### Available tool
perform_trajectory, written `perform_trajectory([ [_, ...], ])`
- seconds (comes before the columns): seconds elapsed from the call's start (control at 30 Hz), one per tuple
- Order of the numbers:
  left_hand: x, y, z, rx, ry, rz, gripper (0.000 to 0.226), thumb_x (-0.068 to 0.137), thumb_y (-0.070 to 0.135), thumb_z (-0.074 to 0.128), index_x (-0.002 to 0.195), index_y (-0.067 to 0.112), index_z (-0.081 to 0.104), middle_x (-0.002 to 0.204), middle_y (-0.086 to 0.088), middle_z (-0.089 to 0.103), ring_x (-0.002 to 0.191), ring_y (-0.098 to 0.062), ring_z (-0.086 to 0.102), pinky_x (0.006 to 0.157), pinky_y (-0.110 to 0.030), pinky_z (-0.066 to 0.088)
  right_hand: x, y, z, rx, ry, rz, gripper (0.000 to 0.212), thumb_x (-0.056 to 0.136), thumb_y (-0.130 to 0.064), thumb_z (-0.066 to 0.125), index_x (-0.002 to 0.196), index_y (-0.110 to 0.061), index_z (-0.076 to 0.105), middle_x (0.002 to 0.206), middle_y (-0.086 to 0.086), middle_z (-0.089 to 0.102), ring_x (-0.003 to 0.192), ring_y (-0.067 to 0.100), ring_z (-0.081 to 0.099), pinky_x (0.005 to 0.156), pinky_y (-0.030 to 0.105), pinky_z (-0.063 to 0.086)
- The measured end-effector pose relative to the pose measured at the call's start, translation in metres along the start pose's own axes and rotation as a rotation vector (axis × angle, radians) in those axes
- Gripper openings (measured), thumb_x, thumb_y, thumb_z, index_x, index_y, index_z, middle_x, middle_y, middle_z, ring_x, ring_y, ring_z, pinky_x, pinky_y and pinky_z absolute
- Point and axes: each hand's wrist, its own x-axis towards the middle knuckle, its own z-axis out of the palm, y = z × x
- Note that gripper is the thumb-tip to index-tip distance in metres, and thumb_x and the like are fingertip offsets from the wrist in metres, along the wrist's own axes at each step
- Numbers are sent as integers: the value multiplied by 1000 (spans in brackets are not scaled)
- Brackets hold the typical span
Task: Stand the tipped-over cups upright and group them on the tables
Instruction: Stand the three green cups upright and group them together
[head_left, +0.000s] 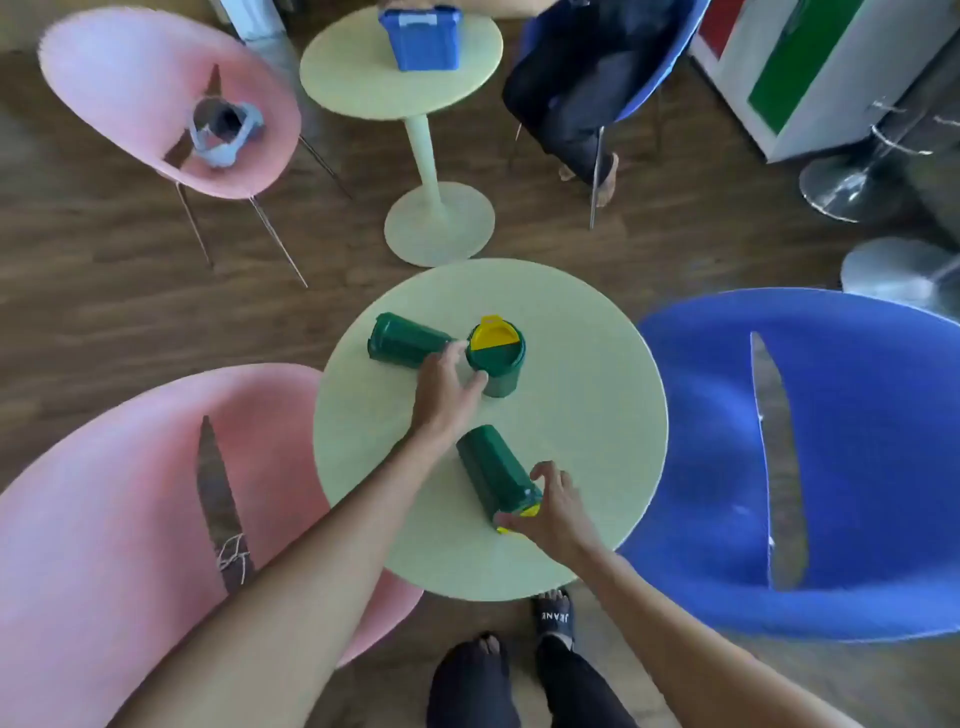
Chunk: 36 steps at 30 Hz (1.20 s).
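Note:
Three dark green cups with yellow lids are on the near round pale-green table (587, 415). One cup (498, 358) stands upright near the middle. A second cup (402, 340) lies on its side to its left, base pointing left. A third cup (493, 473) lies tipped nearer to me, its yellow lid end toward me. My left hand (441, 389) is open, its fingers spread between the upright cup and the lying left cup and touching both. My right hand (550, 506) is shut on the lid end of the near tipped cup.
A pink chair (104, 519) stands at the table's left and a blue chair (857, 441) at its right. Farther off is a second round table (358, 78) with a blue box (421, 36), another pink chair (130, 78), and a seated person (571, 93). My feet (550, 618) show below.

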Motion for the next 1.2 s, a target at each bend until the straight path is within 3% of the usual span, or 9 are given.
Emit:
perform_trajectory([
  [0.13,44,3,4,-45,-54,33,56,92,15,67,143,6,48,143,-16,52,134,-30,48,113,-39,38,7,3,25,0,17,61,90,65,-48,83,138,-27,35,135,1,48,120,25,48,95,39,46],
  [0.27,81,-11,16,-79,-174,56,60,91,15,68,147,12,45,147,-14,47,136,-23,47,110,-25,34,11,5,46,82,112,134,92,63,-41,85,136,-36,30,133,-2,46,119,23,49,95,42,50],
  [0.37,98,-27,25,-139,-261,92,59,86,12,71,141,18,49,140,-9,54,125,-22,53,107,-34,44,6,-5,57,255,175,165,91,65,-32,86,138,-34,31,131,-6,42,121,15,49,100,34,49],
  [0.53,110,-36,25,-185,-290,92,58,82,9,76,135,13,52,133,-6,58,113,-16,53,89,-20,41,0,-34,63,322,325,184,89,67,-28,84,142,-29,36,128,-8,36,122,12,45,100,20,39],
  [0.7,116,-36,20,-203,-338,45,58,79,13,79,131,18,54,120,1,56,115,-18,53,99,-35,48,12,-71,45,225,467,242,94,64,-38,81,144,-24,33,131,-2,44,121,21,40,99,26,33],
  [0.83,120,-37,19,-210,-365,28,60,76,16,81,129,22,55,121,-2,56,118,-26,56,101,-43,49,34,-92,34,131,505,252,95,65,-42,82,144,-18,35,134,2,45,119,28,37,104,34,36],
  [1.2,122,-36,17,-219,-390,21,62,78,16,82,132,22,53,120,-1,54,119,-23,54,98,-35,47,57,-103,36,190,540,265,96,65,-47,83,143,-20,34,135,3,40,123,28,36,98,29,33],
])
